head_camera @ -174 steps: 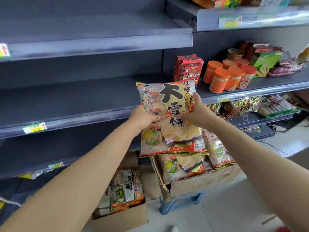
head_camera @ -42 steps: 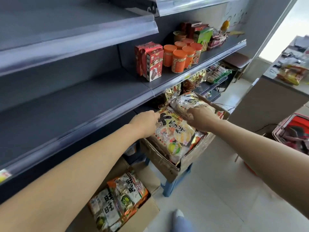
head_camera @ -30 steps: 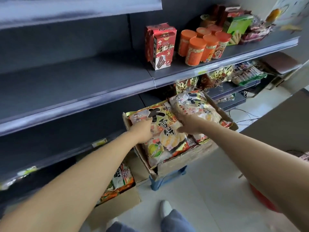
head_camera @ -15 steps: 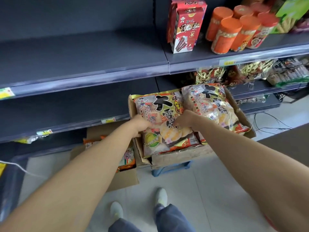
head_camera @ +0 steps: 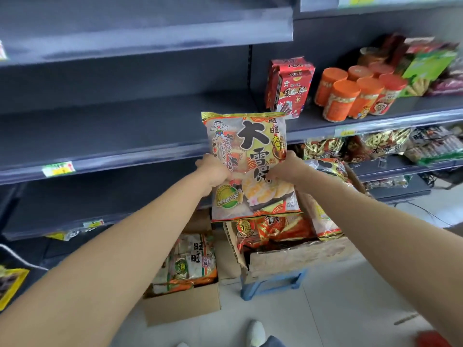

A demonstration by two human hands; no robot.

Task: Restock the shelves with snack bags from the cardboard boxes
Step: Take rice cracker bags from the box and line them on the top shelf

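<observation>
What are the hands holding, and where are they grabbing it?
A big snack bag, held upright. The left hand grips its left edge and the right hand grips its right edge, both about halfway up.

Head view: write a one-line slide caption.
Left hand and right hand hold a snack bag upright before a grey shelf, above the cardboard box.

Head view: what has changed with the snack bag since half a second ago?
The clear and orange rice-cracker bag with black characters rose out of the brown cardboard box toward the grey shelf edge; the left hand and right hand kept their grip on it. The red cartons and orange jars stayed put.
</observation>
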